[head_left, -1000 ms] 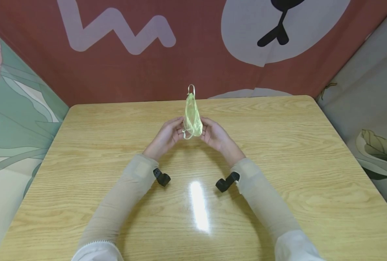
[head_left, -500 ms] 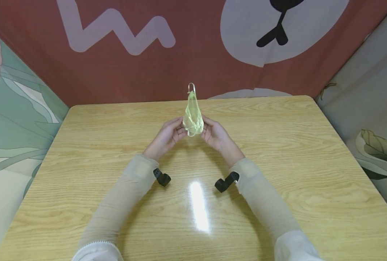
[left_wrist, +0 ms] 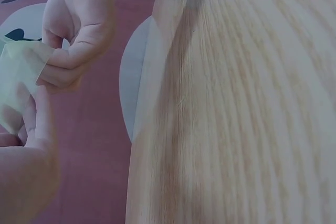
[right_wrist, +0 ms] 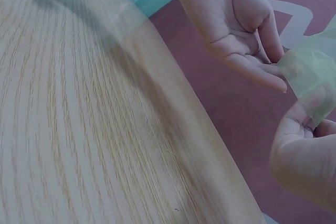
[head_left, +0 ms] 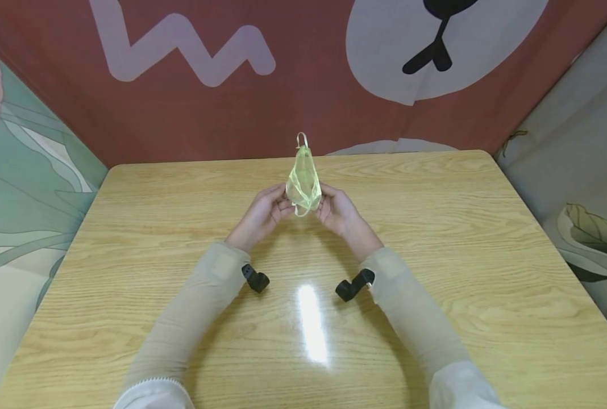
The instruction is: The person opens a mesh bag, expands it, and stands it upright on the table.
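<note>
Head view, progress: both hands hold a small sheer yellow-green pouch (head_left: 303, 180) up off the counter (head_left: 436, 238), so the lift is done; the fingers work at its lower end, where a pale ribbon loop (head_left: 300, 212) hangs loose. As a judgement, the handling of that lower end is mid-way and nothing has been set down.
Head view, grip: the left hand (head_left: 264, 213) pinches the pouch's lower left edge with curled fingers; the right hand (head_left: 336, 211) pinches the lower right edge the same way.
Head view, position: the pouch sits between the two hands, above the middle of the counter, towards its far edge.
Head view, axis: the long axis stands near upright, the narrow tip with a small ribbon end (head_left: 302, 138) pointing up and away from the person, the wider end down at the fingers.
Left wrist view: the right hand (left_wrist: 79, 30) curls thumb and fingers round a fold of the pouch (left_wrist: 18, 85); the left hand (left_wrist: 29, 166) touches the fabric from below, its own pinch partly out of view.
Right wrist view: the left hand (right_wrist: 239, 27) lies palm up, fingertips meeting the pouch (right_wrist: 310, 77); the right hand (right_wrist: 302, 161) nips its lower edge. The tip is out of frame.
</note>
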`<state>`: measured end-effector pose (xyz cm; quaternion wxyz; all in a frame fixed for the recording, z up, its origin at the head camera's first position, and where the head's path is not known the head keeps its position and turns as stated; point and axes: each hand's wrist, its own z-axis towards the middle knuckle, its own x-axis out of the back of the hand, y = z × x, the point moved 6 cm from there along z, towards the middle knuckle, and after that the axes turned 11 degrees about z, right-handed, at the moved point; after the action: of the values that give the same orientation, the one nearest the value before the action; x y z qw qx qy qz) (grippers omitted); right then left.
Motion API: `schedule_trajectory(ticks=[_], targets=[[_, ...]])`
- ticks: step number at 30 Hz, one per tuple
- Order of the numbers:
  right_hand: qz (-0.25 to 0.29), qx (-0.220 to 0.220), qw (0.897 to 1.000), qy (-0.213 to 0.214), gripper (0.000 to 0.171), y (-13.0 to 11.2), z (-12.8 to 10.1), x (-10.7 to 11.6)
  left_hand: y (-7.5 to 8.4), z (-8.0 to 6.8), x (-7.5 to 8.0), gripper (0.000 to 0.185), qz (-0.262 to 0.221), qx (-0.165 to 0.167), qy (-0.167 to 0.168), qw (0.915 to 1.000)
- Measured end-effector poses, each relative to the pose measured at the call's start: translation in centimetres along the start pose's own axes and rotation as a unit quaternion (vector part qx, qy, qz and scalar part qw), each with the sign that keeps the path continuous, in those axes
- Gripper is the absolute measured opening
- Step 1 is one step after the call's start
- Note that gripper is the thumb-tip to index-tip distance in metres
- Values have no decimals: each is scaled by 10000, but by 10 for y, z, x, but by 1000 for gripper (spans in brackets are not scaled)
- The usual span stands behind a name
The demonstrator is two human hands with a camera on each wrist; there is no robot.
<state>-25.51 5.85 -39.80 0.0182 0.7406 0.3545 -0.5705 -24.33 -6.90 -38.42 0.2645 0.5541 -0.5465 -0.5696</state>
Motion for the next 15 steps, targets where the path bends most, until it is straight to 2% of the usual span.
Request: schedule_trajectory(ticks=[8, 15], targets=[[-14, -6, 10000, -49, 43, -1, -2, -3, -1, -1, 1, 24, 123, -18, 76, 9999], [-39, -62, 10000, -36, 40, 0, -3, -4, 0, -1, 0, 24, 220, -69, 52, 9997]])
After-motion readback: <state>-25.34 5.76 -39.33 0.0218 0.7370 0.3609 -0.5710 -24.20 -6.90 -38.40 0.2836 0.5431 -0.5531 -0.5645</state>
